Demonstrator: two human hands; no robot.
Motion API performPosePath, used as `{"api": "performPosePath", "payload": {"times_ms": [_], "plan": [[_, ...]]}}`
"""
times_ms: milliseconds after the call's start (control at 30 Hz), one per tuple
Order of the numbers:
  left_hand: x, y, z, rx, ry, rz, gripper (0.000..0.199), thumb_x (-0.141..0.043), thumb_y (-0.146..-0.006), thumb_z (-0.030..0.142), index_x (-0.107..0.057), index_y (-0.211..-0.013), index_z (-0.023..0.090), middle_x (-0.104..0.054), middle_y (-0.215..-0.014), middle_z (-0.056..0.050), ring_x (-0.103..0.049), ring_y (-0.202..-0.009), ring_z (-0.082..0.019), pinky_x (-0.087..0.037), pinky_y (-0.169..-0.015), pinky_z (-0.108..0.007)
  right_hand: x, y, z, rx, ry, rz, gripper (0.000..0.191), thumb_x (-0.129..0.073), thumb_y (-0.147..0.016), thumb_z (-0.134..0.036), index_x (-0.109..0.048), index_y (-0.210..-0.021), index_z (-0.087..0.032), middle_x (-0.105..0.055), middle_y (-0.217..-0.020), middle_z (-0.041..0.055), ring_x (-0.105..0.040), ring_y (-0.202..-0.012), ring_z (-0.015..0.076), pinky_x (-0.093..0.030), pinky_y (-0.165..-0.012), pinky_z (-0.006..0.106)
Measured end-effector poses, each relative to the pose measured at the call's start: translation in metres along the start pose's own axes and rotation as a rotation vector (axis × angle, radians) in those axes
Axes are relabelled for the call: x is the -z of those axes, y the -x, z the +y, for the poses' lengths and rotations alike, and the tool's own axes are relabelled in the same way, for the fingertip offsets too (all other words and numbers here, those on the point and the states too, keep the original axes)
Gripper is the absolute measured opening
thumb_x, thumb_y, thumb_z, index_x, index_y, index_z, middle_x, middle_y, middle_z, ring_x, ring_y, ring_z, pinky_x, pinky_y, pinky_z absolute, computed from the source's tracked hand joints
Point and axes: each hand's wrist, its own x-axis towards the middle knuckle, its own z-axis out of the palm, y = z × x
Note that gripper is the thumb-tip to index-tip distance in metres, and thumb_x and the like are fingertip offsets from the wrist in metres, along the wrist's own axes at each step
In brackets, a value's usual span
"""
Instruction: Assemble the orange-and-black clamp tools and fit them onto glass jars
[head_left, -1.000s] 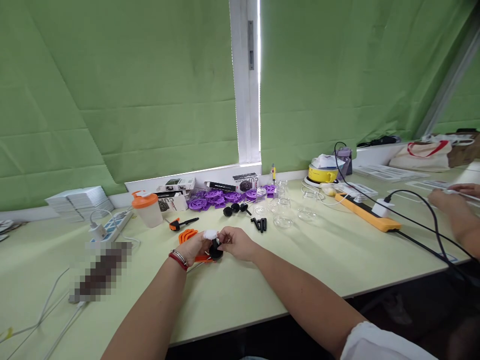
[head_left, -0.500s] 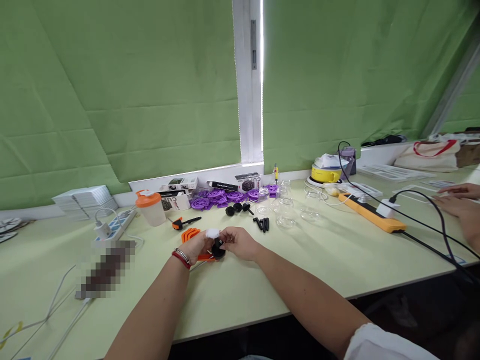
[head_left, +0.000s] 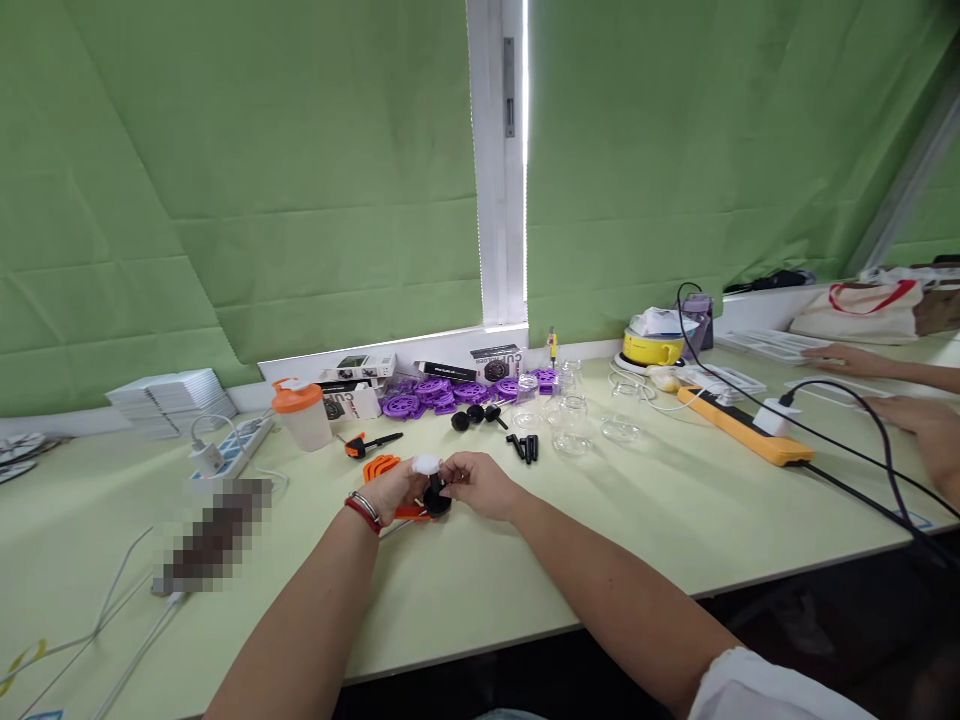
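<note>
Below frame centre, the left hand [head_left: 393,490] and right hand [head_left: 480,484] both grip a black piece [head_left: 436,501], near orange parts [head_left: 380,467]

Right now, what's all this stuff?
table: one, green, beneath
curtains: several, green, behind
stack: one, white, left
bottle: one, orange lid, left
blurred thing: one, brown, left
power strips: two, blue, orange, sides
boxes: several, white, back
wheels: several, purple, back
knobs: three, black, middle
sticks: several, black, middle
flat pieces: several, orange, front
glassware: several, clear, right
bowl: one, yellow, right
bag: one, cream, right
cables: several, mixed, around
held part: one, black, front
other person's hands: two, right
left hand, right hand: two, front
</note>
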Motion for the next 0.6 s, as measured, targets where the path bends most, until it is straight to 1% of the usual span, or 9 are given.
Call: {"api": "performPosePath", "payload": {"times_ms": [100, 267, 333, 500, 600], "plan": [[0.0016, -0.0005, -0.0010, -0.017, 0.059, -0.047, 0.038, -0.053, -0.067, 0.052, -0.055, -0.094, 0.026, -0.065, -0.080, -0.004, -0.064, -0.083, -0.025, -0.046, -0.058, -0.028, -0.0002, -0.0007, 0.0010, -0.015, 0.000, 0.003, 0.014, -0.066, -0.061, -0.017, -0.059, -0.073, -0.017, -0.053, -0.067, -0.0027, -0.045, -0.062, 0.0111, -0.039, -0.061, 0.025], [0.0044, -0.0035, -0.0026, -0.010, 0.067, -0.085, 0.044, -0.052, -0.070, 0.052, -0.054, -0.103, 0.023, -0.065, -0.079, -0.004, -0.062, -0.071, -0.022, -0.046, -0.055, -0.028, 0.0008, -0.0002, 0.0020, -0.042, -0.007, 0.001, 0.015, -0.067, -0.061, -0.018, -0.061, -0.075, -0.015, -0.053, -0.065, -0.0027, -0.046, -0.060, 0.0105, -0.040, -0.060, 0.026], [0.0042, -0.0043, -0.0023, -0.014, 0.063, -0.106, 0.046, -0.052, -0.071, 0.052, -0.054, -0.106, 0.022, -0.066, -0.079, -0.004, -0.061, -0.066, -0.020, -0.044, -0.052, -0.027, 0.0023, 0.0004, 0.0015, -0.043, -0.003, -0.012, 0.015, -0.067, -0.063, -0.020, -0.062, -0.077, -0.015, -0.054, -0.064, -0.0022, -0.047, -0.060, 0.0109, -0.041, -0.060, 0.026], [0.0016, -0.0048, -0.0003, -0.005, 0.054, -0.094, 0.048, -0.052, -0.070, 0.054, -0.054, -0.105, 0.022, -0.066, -0.079, -0.004, -0.061, -0.064, -0.020, -0.041, -0.047, -0.025, 0.0061, 0.0014, -0.0032, 0.012, 0.049, -0.022, 0.011, -0.063, -0.068, -0.021, -0.066, -0.077, -0.015, -0.057, -0.072, 0.0001, -0.050, -0.062, 0.0113, -0.043, -0.062, 0.027], [0.0013, -0.0050, -0.0004, -0.003, 0.047, -0.082, 0.047, -0.053, -0.069, 0.055, -0.055, -0.102, 0.022, -0.066, -0.079, -0.004, -0.061, -0.064, -0.020, -0.042, -0.047, -0.025, 0.0068, 0.0017, -0.0056, 0.002, 0.010, -0.038, 0.012, -0.062, -0.069, -0.022, -0.067, -0.077, -0.016, -0.058, -0.078, 0.0011, -0.052, -0.065, 0.0117, -0.046, -0.062, 0.027]]}}
